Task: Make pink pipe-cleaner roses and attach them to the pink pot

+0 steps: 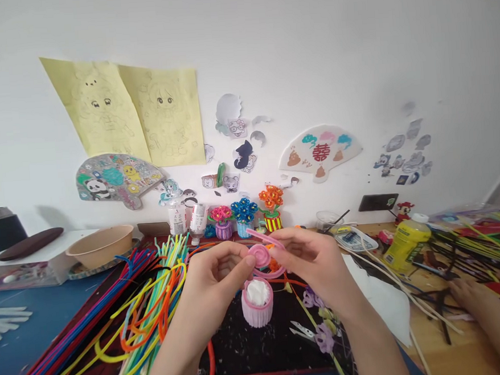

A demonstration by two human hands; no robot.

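Note:
Between my two hands is a pink pipe cleaner point(261, 256) wound into a flat spiral, its loose end looping off to the right. My left hand point(219, 272) pinches the spiral's left edge between thumb and fingers. On the other side, my right hand point(312, 257) grips the unwound length with thumb and fingertips. Just below them, a small pink ribbed pot point(258, 317) with white stuffing in its top stands on the dark mat point(244, 353). Orange pieces show partly behind my right fingers.
Bundled pipe cleaners point(155, 308) lie left. Pliers point(301, 329) and purple flowers point(324, 337) are near my right forearm. Potted pipe-cleaner flowers point(243, 211) stand by the wall. At right are a yellow bottle point(408, 242), white paper point(382, 304) and another person's hand point(476, 300).

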